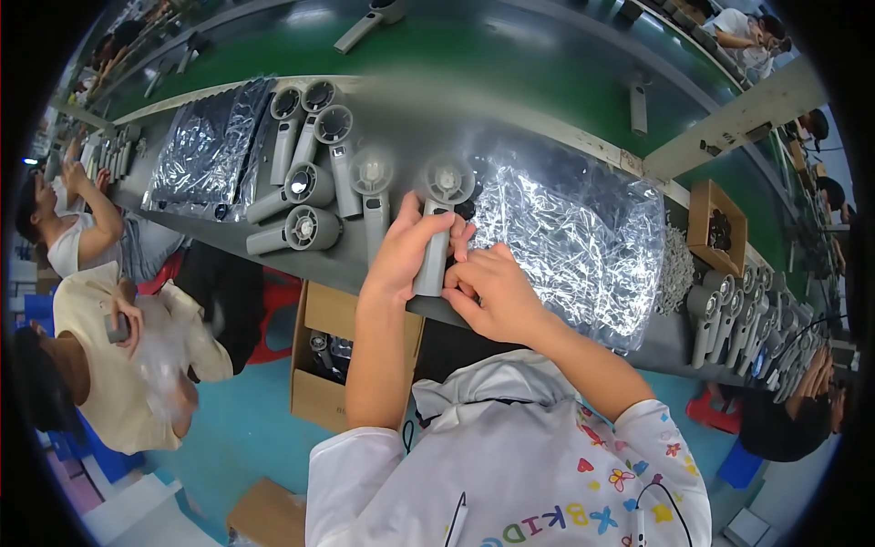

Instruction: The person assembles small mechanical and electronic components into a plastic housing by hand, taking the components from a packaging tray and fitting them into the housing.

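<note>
A grey handheld fan (436,260) with a round, see-through head stands before me over the table edge, head pointing away. My left hand (406,246) is closed round its handle, thumb across the front. My right hand (497,290) has its fingers curled in beside the handle's right edge; whether they pinch something small is hidden. Just left of my left hand lies another grey fan (375,219). Beyond it several more fans (339,155) lie in a loose group. Clear plastic bags (574,246) are spread flat to the right of my hands.
Another stack of plastic bags (208,150) lies at the far left. To the right are small metallic pieces (674,273), a cardboard box (715,228) and rows of fans (729,314). A green conveyor belt (510,55) runs behind. An open carton (314,387) stands below; co-workers sit on both sides.
</note>
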`<state>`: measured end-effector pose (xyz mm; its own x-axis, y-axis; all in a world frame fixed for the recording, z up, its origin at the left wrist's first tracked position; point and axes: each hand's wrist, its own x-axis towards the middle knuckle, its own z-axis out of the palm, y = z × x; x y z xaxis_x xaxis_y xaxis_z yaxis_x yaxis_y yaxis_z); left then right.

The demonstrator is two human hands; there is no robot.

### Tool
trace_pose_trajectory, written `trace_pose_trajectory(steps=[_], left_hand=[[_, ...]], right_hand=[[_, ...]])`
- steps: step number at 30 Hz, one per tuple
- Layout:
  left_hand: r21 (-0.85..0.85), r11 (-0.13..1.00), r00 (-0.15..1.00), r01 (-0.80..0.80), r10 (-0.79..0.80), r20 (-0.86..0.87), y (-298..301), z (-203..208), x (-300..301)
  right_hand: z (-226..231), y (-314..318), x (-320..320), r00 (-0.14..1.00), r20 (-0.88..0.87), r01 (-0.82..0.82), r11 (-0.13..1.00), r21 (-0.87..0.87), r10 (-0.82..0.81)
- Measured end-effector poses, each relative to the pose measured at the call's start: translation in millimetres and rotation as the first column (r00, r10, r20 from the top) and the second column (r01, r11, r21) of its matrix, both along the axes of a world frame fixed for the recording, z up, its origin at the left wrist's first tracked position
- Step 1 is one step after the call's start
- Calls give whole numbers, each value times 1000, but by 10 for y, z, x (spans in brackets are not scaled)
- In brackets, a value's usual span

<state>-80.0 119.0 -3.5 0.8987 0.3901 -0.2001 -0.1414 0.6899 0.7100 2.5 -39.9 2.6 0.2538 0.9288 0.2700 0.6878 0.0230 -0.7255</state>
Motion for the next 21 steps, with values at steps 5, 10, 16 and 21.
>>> trace_pose_trajectory(steps=[5,10,16,21], left_hand=[[-84,996,1000,-3,4,16,44,-73,-14],[48,996,996,-82,83,-19,-122,-10,-34],[183,969,983,-164,176,-51,-521,384,-154],[199,972,991,-123,130,-24,-864,467,-80]], right_hand=[[258,-107,152,937,-350,-41,995,-94,5],[210,-345,361,380,-914,140,968,210,143],[241,-723,632,-165,-973,238,964,118,160],[232,-902,667,-110,-985,256,961,103,135]])
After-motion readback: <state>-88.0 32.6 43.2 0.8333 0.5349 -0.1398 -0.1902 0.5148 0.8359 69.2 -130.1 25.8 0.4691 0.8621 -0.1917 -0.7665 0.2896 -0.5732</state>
